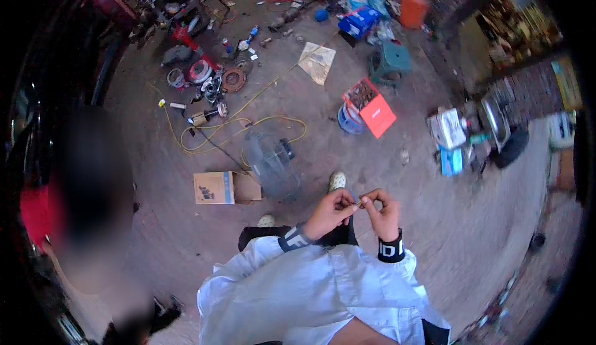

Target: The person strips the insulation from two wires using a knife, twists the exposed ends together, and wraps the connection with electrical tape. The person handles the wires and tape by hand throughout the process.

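In front of my body, my left hand (331, 213) and my right hand (382, 215) meet fingertip to fingertip. Both are closed in a pinch on a small, thin, yellowish piece (358, 203). Most of it is covered by the fingers, and it is too small to name. A bluish bit shows just above the fingertips. Beneath the hands, the toe of one light patterned shoe (337, 180) points forward. The other shoe (266, 221) is farther left.
A cardboard box (213, 188) and a clear plastic container (270, 162) stand ahead-left, beside a yellow hose (282, 119). Ahead-right are an open red box (378, 116) and a green stool (395, 59). Metal parts (233, 79) lie far left; a blurred person (93, 202) is at left.
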Tool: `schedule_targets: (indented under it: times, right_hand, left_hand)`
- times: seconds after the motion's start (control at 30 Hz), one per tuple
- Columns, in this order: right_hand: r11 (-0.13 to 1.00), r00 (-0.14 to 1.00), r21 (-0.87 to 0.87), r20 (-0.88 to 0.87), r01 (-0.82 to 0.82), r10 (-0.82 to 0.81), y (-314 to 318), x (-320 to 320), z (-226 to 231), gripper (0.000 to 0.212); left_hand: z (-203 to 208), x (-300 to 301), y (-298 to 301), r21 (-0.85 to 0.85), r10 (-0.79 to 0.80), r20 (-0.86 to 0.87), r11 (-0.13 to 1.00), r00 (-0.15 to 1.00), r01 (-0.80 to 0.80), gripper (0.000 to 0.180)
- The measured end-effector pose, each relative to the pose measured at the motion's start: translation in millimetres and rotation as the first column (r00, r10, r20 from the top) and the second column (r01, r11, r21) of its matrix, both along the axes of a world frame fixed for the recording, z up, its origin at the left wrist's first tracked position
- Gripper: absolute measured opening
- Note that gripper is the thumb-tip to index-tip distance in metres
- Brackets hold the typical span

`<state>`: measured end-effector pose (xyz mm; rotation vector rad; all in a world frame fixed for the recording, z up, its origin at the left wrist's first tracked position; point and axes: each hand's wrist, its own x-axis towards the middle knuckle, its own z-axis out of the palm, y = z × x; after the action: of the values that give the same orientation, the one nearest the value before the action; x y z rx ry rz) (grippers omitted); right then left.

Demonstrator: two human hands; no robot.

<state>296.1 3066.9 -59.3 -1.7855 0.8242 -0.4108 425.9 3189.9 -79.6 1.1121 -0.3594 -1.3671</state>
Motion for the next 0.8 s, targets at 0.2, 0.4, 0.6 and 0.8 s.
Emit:
schedule_targets:
  times: [0.2,0.4,0.6,0.8]
  right_hand:
    - [0.987,0.986,-0.004,-0.043,-0.159,0.158,-153,31,4,0.008]
    - [0.968,0.970,0.066,0.046,-0.240,0.238,-247,101,-2,0.012]
    - [0.906,0.910,-0.137,0.051,-0.401,0.411,-302,202,10,0.014]
    - [0.821,0.836,-0.164,-0.055,-0.547,0.547,-372,317,-23,0.012]
  left_hand:
    - [29,8,-140,0.001,0.197,0.350,0.977,0.916,-0.211,0.048]
    - [37,57,-221,0.045,0.199,0.579,0.960,0.791,-0.275,0.045]
    - [18,136,-266,0.093,0.202,0.730,0.917,0.652,-0.389,0.025]
    - [-5,270,-320,0.056,0.121,0.852,0.946,0.510,-0.320,0.023]
